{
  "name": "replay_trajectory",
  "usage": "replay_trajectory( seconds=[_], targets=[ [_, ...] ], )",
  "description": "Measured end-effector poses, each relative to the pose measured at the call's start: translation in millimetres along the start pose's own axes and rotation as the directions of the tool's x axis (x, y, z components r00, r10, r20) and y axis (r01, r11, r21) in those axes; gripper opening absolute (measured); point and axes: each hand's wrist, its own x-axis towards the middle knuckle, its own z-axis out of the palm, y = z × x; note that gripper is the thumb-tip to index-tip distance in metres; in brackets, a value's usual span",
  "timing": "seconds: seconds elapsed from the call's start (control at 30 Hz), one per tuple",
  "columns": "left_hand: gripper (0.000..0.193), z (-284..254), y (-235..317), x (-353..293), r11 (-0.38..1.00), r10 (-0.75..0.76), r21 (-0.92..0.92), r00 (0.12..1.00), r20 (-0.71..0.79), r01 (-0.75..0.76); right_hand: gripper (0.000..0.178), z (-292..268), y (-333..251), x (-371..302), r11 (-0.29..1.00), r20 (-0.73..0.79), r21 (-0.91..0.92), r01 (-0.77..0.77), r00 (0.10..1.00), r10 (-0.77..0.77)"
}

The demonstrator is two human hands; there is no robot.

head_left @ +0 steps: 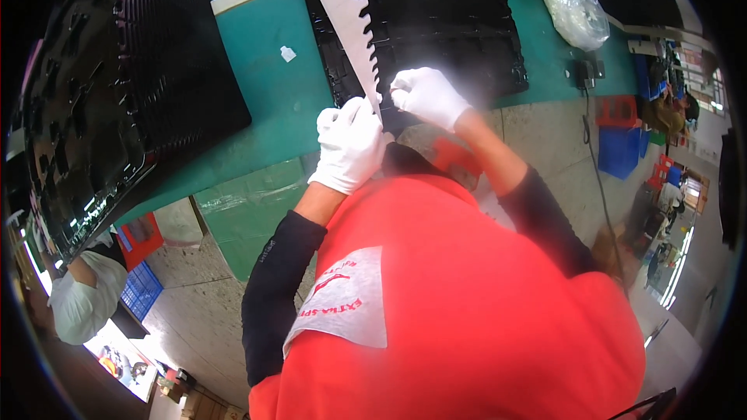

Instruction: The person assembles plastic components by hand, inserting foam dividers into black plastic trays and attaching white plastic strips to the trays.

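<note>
Green tabletop (272, 120) spans the upper part of the frame, with a grey tiled floor (537, 132) showing below it. Near the upper centre, the left grip (348, 144), in a white glove, is closed on the narrow lower end of a long pale strip (342, 12). Just to its right, the right grip (430, 99), gloved too, has its fingers curled in towards the thumb, close to the strip's toothed right edge; whether anything is pinched there, I cannot tell.

From the left grip the strip widens up to the top edge of the frame, lying across glossy black panels (443, 23) at upper centre. To the left of these, a small white scrap (288, 54) lies on the tabletop. A tall stack of black panels (175, 54) fills the upper left. At upper right sit a crumpled clear plastic bag (577, 17) and, below it, a small black box (589, 71) whose cable hangs down.

Black sleeves and a red garment (482, 295) take up the lower centre. Farther out, a red crate (617, 110) and a blue crate (619, 152) stand at the right, and a co-worker in a pale shirt (89, 295) is at lower left, beside a blue basket (142, 291).
</note>
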Motion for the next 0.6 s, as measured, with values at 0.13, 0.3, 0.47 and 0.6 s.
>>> replay_trajectory(
  seconds=[0.13,0.3,0.47,0.6],
  targets=[
    [0.034,-2.6,4.3,-1.7,1.000,-0.006,-0.025,0.999,-0.051,0.005,0.018,11.0,-9.0,-1.2,0.995,-0.047,-0.096,-0.004,0.999,-0.001],
    [0.029,4.2,-9.1,-16.6,0.926,-0.101,-0.374,0.988,-0.120,0.049,0.016,27.8,-18.9,-5.4,0.974,-0.190,-0.210,-0.085,0.981,0.044],
    [0.020,10.1,1.9,-18.2,0.910,-0.254,-0.410,0.862,-0.438,0.061,0.019,31.7,-27.2,-4.4,0.959,-0.192,-0.258,-0.113,0.979,0.063],
    [0.018,10.5,0.6,-19.4,0.886,-0.316,-0.452,0.847,-0.427,0.103,0.022,31.2,-30.8,0.7,0.952,-0.151,-0.257,-0.166,0.980,0.130]
  ],
)
